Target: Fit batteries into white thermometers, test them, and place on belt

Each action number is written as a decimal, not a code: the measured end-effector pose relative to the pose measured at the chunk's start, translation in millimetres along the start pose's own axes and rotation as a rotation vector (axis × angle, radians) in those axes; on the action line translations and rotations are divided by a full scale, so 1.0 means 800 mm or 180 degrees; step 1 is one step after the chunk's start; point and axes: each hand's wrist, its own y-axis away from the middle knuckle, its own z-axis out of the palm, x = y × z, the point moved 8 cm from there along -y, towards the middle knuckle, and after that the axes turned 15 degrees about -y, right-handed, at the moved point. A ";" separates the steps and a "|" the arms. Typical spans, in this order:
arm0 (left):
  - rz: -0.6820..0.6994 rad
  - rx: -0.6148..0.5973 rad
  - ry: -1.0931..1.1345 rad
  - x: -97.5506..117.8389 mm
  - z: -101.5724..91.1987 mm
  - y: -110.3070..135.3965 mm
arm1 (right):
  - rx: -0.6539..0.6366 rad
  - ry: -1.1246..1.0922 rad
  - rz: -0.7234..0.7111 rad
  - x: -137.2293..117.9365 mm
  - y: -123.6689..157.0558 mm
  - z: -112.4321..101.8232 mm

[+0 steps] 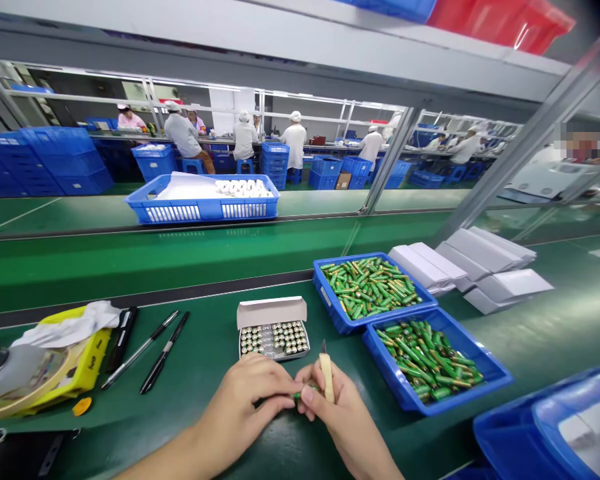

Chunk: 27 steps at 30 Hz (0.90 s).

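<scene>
My left hand [255, 397] is closed, its thumb and fingertips pinching a small green battery [297, 395] that is mostly hidden. Meeting it at the battery, my right hand [335, 403] is closed around a small knife [327, 377] with a pale yellow handle and a dark pointed tip facing up. Just beyond both hands stands an open white box [273, 312] with upright batteries [289, 337] in two groups. To the right, two blue trays [325, 293] [405, 393] hold heaps of loose green and gold batteries [373, 283].
Folded white cartons [480, 260] lie behind the trays. At left are two pens [147, 350] [166, 353], a yellow tray [93, 360] with a white cloth, and a tape roll. A blue basket [205, 212] rests beyond the green belt [180, 260]. Co-workers sit farther back.
</scene>
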 end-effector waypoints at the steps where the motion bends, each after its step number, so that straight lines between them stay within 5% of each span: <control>1: -0.0255 -0.0185 0.0291 -0.008 0.002 -0.003 | -0.0044 -0.0101 0.0105 0.001 0.002 0.000; 5: -0.1063 -0.0075 0.0643 -0.044 -0.013 -0.012 | -0.0103 0.0169 0.0150 -0.008 0.012 -0.003; 8: -0.1257 0.0317 -0.0083 -0.067 -0.029 -0.014 | 0.0645 0.1412 -0.0846 -0.068 0.020 -0.038; 12: -0.1029 0.0079 -0.0884 -0.080 -0.013 -0.013 | 0.2234 0.3443 -0.2424 -0.173 0.057 -0.091; 15: -0.0571 -0.0194 -0.1217 -0.072 0.009 -0.013 | 0.2425 0.4404 -0.2794 -0.201 0.062 -0.108; 20: -0.0348 -0.0485 -0.1640 -0.057 0.025 -0.021 | 0.1923 0.4169 -0.2612 -0.177 0.052 -0.097; 27: -0.0661 -0.0987 -0.2167 -0.066 0.029 -0.039 | -0.0412 0.4046 -0.1867 -0.071 0.015 0.013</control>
